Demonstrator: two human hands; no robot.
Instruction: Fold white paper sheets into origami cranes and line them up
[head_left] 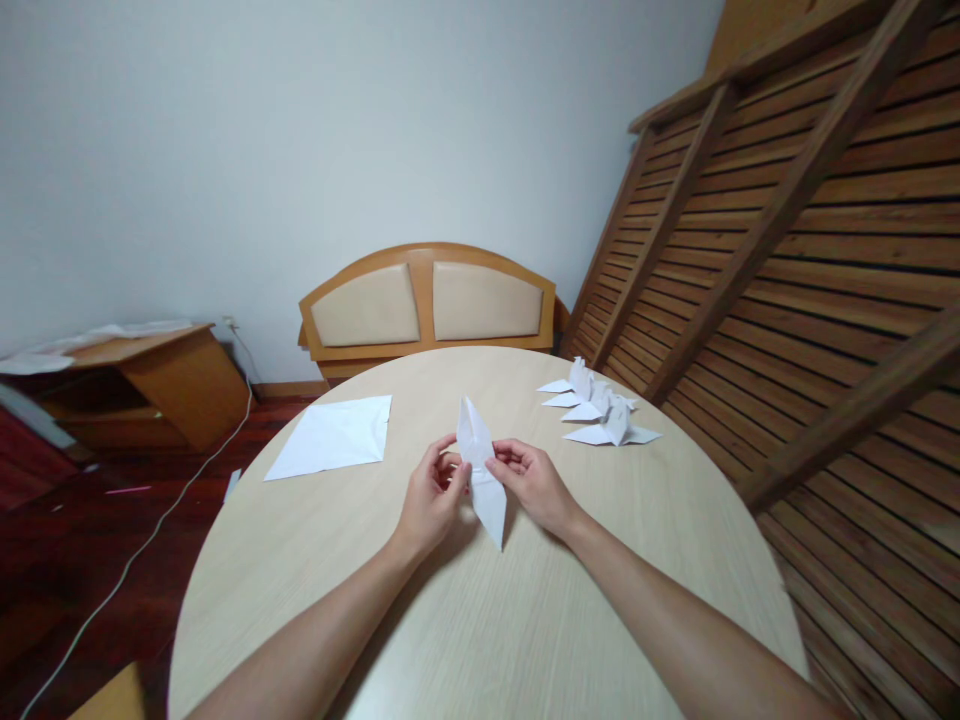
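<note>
A folded white paper shape (480, 470), long and pointed at both ends, is held upright over the round table (420, 620). My left hand (433, 497) pinches its left edge near the middle. My right hand (532, 482) pinches its right edge at the same height. Both hands have fingers closed on the paper. Its lower tip points down toward the tabletop between my wrists.
A stack of flat white paper sheets (334, 436) lies at the table's left. Several finished folded paper figures (600, 405) stand at the far right. Beyond the table stand a wooden headboard (426, 300), a slatted wooden frame (810, 260) at right, and a low cabinet (150, 385) at left.
</note>
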